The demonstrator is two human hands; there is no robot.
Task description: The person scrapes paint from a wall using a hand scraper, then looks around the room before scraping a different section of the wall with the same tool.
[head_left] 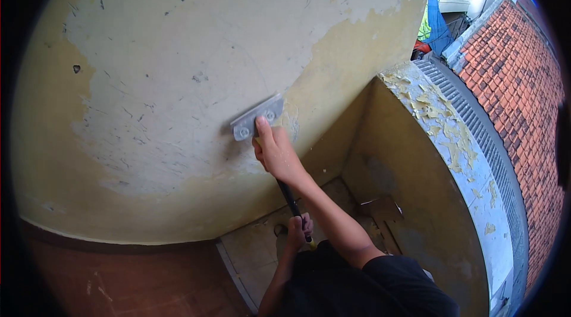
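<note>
Scraping at mid-frame, the right hand (275, 151) presses the scraper (257, 117) to the wall (178, 49), fingers closed round its handle (289, 198); the left hand (298, 231) grips the handle's end below. Centre looks stripped; yellow paint (351, 49) remains left, bottom, right.

The scraper (257, 117) lies against the wall (178, 49), right hand (276, 153) just below its blade, left hand (297, 231) lower on the handle, ledge (443, 121) to the right.

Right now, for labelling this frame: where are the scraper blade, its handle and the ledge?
scraper blade (257, 117): head view, middle of the metal plate.
handle (289, 199): head view, mid black shaft.
ledge (455, 138): head view, flaking top surface.
</note>
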